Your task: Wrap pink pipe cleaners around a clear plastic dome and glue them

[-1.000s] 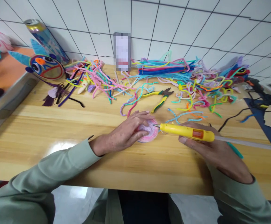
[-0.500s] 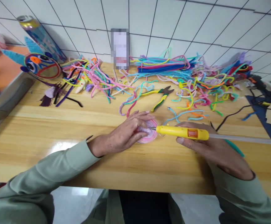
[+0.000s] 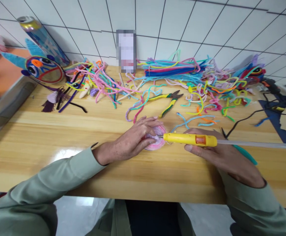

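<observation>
Pink and lilac disc point(image 3: 159, 143), fuzzy and wound in rings, lies on the wooden table point(image 3: 157, 175) in front of the person, its left part covered by the left hand point(image 3: 135, 139). That hand holds it down, fingers across the far side and thumb across the near side. The right hand point(image 3: 221, 158) is closed around a yellow glue gun point(image 3: 188, 139), held nearly level, with its metal tip over the disc's middle; whether the tip touches cannot be told. A pale glue stick point(image 3: 256, 143) juts from the gun's back end. A teal strip point(image 3: 246, 155) shows beside the right wrist. Just beyond the disc lie pliers point(image 3: 169, 102) with yellow and green handles spread apart, and light blue stems point(image 3: 186, 122) crossing each other. Farther back, a bundle of fuzzy stems point(image 3: 173, 72) lies near the tiled wall point(image 3: 177, 23), and a phone point(image 3: 127, 52) with a blurred screen leans there. At the left, a blue-eared figure point(image 3: 46, 70) sits before a tall can point(image 3: 43, 39).
</observation>
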Demonstrator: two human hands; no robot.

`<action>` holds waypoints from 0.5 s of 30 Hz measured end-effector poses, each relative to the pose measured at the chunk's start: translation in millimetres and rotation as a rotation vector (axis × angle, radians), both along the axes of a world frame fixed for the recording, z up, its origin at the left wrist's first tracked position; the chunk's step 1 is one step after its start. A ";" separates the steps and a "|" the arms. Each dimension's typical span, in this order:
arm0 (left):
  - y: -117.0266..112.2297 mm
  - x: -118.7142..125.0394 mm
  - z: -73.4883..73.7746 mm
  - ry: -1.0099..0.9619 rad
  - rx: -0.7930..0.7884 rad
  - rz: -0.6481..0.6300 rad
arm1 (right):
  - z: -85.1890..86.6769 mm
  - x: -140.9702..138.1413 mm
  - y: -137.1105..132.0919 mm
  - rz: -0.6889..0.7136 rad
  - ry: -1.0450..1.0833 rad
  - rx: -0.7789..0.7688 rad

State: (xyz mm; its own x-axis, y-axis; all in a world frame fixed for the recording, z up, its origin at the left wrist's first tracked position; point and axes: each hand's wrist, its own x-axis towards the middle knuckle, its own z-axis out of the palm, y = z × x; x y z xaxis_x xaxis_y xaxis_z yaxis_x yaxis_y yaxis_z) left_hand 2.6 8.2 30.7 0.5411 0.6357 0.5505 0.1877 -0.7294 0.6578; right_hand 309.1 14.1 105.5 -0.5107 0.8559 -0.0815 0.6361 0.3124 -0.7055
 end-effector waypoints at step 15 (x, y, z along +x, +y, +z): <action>-0.1 -1.4 1.9 0.021 -0.006 -0.011 | -4.9 0.2 0.9 -0.015 -0.016 0.018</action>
